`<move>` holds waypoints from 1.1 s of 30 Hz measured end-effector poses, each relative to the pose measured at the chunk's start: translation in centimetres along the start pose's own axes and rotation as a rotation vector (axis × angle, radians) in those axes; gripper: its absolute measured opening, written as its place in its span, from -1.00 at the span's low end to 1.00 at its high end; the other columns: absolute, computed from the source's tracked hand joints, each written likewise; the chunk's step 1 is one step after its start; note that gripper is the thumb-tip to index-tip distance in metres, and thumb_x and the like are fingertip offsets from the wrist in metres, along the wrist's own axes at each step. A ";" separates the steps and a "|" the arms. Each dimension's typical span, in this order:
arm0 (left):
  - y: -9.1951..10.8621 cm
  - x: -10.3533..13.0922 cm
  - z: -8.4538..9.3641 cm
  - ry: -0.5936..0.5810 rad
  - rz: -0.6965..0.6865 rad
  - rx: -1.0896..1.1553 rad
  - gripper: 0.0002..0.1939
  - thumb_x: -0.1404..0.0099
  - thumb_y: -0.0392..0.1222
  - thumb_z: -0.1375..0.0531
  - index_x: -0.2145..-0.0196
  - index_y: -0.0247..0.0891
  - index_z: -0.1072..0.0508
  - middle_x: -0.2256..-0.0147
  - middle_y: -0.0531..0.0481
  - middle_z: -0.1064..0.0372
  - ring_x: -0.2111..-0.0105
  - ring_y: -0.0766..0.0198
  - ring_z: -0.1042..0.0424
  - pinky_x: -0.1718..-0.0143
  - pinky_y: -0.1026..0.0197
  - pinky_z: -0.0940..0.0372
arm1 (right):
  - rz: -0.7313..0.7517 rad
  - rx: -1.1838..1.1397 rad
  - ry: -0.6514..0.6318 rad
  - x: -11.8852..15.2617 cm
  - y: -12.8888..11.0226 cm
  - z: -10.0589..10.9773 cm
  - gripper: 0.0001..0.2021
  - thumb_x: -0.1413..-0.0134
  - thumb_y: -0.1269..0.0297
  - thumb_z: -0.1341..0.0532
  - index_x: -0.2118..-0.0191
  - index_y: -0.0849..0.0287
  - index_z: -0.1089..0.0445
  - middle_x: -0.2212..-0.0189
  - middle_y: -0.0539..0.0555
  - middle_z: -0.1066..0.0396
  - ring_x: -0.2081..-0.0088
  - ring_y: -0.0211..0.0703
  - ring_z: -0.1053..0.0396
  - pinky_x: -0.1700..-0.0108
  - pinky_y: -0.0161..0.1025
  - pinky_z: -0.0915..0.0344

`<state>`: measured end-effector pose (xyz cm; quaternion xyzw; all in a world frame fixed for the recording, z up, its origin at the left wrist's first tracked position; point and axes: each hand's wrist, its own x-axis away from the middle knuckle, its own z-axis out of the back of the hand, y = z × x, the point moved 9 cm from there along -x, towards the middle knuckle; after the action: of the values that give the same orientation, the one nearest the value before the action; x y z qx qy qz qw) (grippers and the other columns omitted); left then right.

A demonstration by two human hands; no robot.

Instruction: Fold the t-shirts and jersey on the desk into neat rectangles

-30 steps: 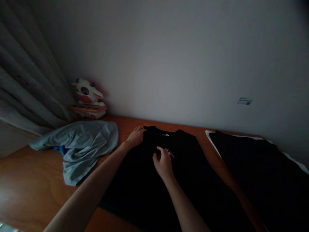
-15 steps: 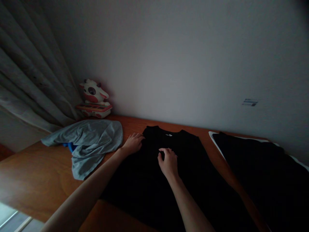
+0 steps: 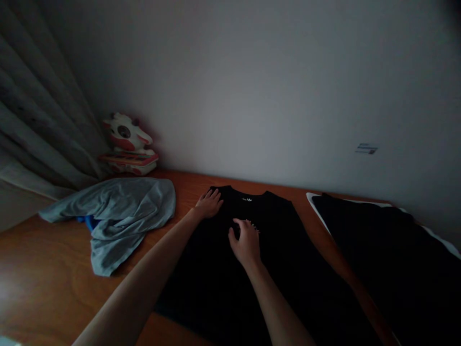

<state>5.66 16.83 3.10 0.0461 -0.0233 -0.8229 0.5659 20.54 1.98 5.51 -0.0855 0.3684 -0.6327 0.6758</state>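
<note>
A black T-shirt (image 3: pixel 277 240) lies spread on the wooden table, its neckline away from me and a small white logo inside the collar. My left hand (image 3: pixel 209 203) rests on its upper left shoulder edge, palm down with the fingers apart. Over the middle of the chest is my right hand (image 3: pixel 246 240), thumb and fingers curved and apart, holding nothing. Whether the right fingertips touch the cloth I cannot tell.
A crumpled grey garment (image 3: pixel 133 211) with a blue patch lies to the left. Behind it stands a toy cow with a keyboard (image 3: pixel 129 149), beside a curtain (image 3: pixel 43 115). Dark clothing (image 3: pixel 389 245) with white edges lies at right. A wall (image 3: pixel 252 96) backs the table (image 3: pixel 43 259).
My left hand has moved inward onto the shirt's shoulder, its fingers now more spread. The right hand stays over the chest. The view has shifted slightly to the right.
</note>
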 end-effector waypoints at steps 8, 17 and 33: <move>1.0 5.4 3.7 0.027 -0.193 -0.001 -0.53 -0.44 -0.28 0.04 -0.22 -0.26 -0.40 -0.39 -0.16 -0.14 -0.36 0.08 -0.17 -0.38 0.01 -0.06 | 0.005 0.086 -0.007 0.3 0.1 -0.3 -0.60 -0.23 0.26 -0.18 -0.15 0.24 -0.41 -0.07 0.28 -0.46 -0.11 0.13 -0.39 -0.18 0.04 -0.22; -0.9 15.6 3.0 -0.048 -0.252 0.058 -0.35 -0.54 0.15 0.10 -0.44 -0.21 -0.09 -0.46 -0.19 0.09 -0.45 0.06 0.07 -0.43 -0.04 0.07 | 0.009 0.212 -0.043 0.6 -0.5 -0.3 -0.58 -0.27 0.18 -0.18 -0.16 0.27 -0.41 -0.19 0.38 -0.33 -0.15 0.29 -0.31 -0.15 0.18 -0.20; 5.3 4.9 0.2 0.002 -0.084 0.026 -0.32 -0.53 0.13 0.15 -0.41 -0.34 -0.11 -0.45 -0.31 0.11 -0.44 -0.12 0.08 -0.37 -0.16 0.01 | 0.132 0.126 -0.104 0.1 -2.0 0.2 -0.61 -0.43 0.20 -0.04 0.39 0.13 -0.48 0.39 0.12 -0.55 0.26 -0.10 -0.50 0.12 -0.23 -0.25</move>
<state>8.84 10.37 3.57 0.0554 -0.0313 -0.8454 0.5303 19.10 1.44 6.75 -0.0513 0.2972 -0.6033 0.7383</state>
